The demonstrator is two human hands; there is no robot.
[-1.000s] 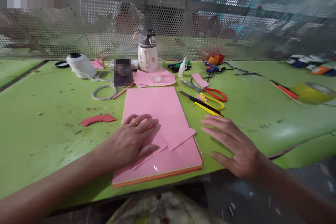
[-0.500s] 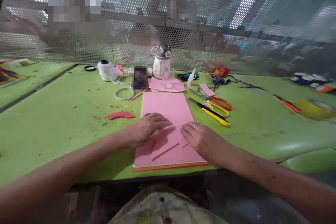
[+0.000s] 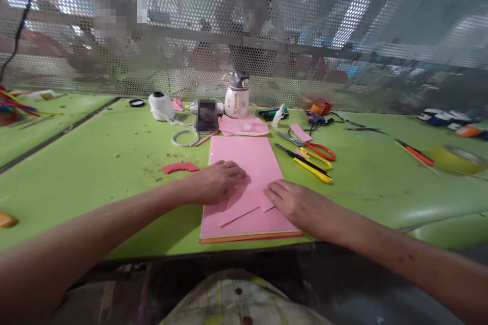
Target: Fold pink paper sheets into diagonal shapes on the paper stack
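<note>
A stack of pink paper sheets [image 3: 244,150] lies on the green table, with an orange layer showing along its near edge. On top rests a loose, folded-looking pink paper piece [image 3: 244,209] with slanted edges. My left hand [image 3: 219,182], wearing a ring, is on its upper left side, fingers curled down and closed at the paper. Opposite it, my right hand [image 3: 292,202] has its fingers bent together on the right part of the same piece. Both hands' fingertips are partly hidden, so the exact grip is hard to see.
Right of the stack lie a yellow utility knife [image 3: 312,169], scissors [image 3: 322,152] and a small glue bottle [image 3: 278,116]. Behind it stand a drink bottle [image 3: 237,99] and pink scraps [image 3: 229,126]. A tape ring [image 3: 185,137] and red paper strip [image 3: 179,167] are left.
The left fingers have curled inward from a straighter pose, staying on the pink paper. My right hand has barely moved. The view has shifted slightly.
</note>
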